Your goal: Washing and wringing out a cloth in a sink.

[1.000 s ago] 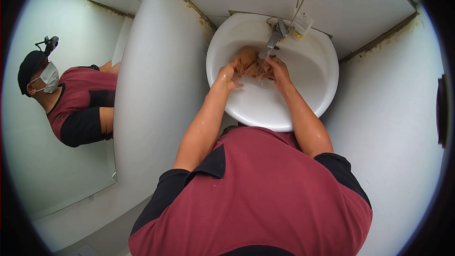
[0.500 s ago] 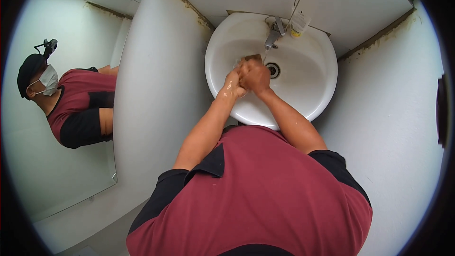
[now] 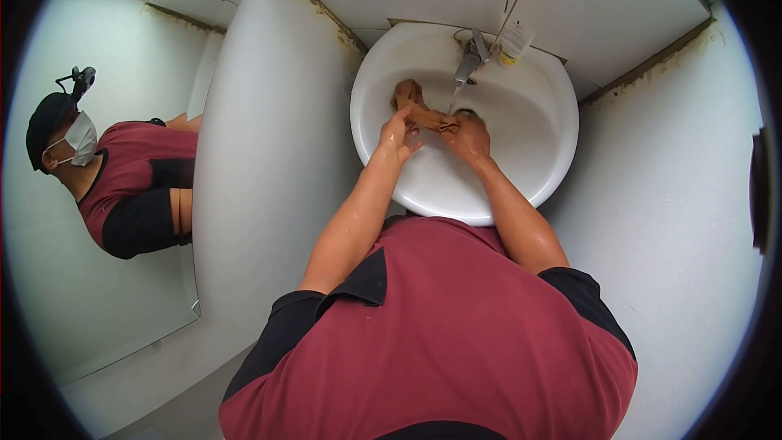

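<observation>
A brown, sock-like cloth (image 3: 426, 118) is held low in the white washbasin (image 3: 533, 134), in the left half of the bowl, on the far side of the hands. Its long axis is run slantwise – from a broader, bent end at far left to a bunched end at near right. By the right hand (image 3: 470, 142) that bunched end is gripped, with the fingers curled closed around it. The left hand (image 3: 395, 134) is set against the near edge of the cloth about midway, its fingers parted and loosely curled; whether the fabric is pinched there cannot be told. The far-left end is left unheld, and the left hand is the nearer to it. Water (image 3: 453, 101) is let down from the chrome faucet (image 3: 469, 65) just beyond the cloth, close to the right hand – the drain (image 3: 464, 112) is partly hidden there.
</observation>
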`<control>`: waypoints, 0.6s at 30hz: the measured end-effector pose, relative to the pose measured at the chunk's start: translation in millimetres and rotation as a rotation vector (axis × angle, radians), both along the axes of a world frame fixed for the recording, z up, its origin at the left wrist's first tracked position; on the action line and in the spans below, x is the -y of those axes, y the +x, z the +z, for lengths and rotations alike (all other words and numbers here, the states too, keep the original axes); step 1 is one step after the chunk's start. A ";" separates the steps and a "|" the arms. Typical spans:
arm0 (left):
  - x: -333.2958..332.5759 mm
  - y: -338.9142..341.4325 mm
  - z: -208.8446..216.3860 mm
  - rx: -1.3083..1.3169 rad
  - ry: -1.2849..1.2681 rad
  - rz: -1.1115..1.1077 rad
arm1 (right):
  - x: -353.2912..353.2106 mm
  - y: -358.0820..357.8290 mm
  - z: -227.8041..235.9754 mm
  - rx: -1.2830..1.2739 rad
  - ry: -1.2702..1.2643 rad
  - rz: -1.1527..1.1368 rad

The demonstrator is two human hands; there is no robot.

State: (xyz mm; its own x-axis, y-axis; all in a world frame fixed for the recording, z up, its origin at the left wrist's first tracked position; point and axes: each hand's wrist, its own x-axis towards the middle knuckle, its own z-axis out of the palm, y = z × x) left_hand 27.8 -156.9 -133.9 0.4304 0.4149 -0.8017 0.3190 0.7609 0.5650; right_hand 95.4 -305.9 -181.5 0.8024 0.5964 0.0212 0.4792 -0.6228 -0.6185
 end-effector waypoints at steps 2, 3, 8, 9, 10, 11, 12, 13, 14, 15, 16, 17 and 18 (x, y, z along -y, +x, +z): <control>3.5 -1.0 -1.8 -0.105 0.009 0.014 | -1.1 -0.9 -1.7 0.207 -0.059 -0.065; 6.7 -0.5 -0.4 -0.135 -0.028 0.034 | -2.2 -0.7 -1.4 0.156 0.096 -0.046; 25.3 0.9 16.8 -0.206 -0.040 0.085 | -14.9 -18.2 63.2 -0.129 0.730 0.115; 32.9 1.7 18.0 -0.196 0.054 0.048 | -16.4 -28.0 69.5 -0.130 0.727 0.110; 40.6 2.3 19.3 -0.186 0.148 0.011 | -17.9 -36.7 74.0 0.005 0.750 0.224; 46.5 3.1 22.5 -0.172 0.244 -0.024 | -20.7 -42.5 79.3 0.143 0.770 0.341; 51.5 3.5 23.1 -0.160 0.341 -0.060 | -23.7 -47.1 82.5 0.142 0.770 0.338; 55.7 3.6 23.8 -0.147 0.438 -0.096 | -26.8 -51.5 85.4 0.207 0.765 0.342; 58.9 3.6 24.2 -0.134 0.534 -0.132 | -29.7 -55.2 87.8 0.272 0.758 0.346; 60.8 3.4 24.2 -0.120 0.630 -0.168 | -31.9 -57.9 89.3 0.336 0.751 0.350; 61.2 3.1 24.0 -0.106 0.726 -0.203 | -33.1 -59.1 89.3 0.401 0.743 0.354; 57.7 3.2 21.3 -0.101 0.729 -0.205 | -35.1 -49.7 70.0 0.455 0.724 0.326; 51.4 1.5 11.2 0.008 0.495 -0.166 | -34.5 -34.4 44.3 0.508 0.701 0.296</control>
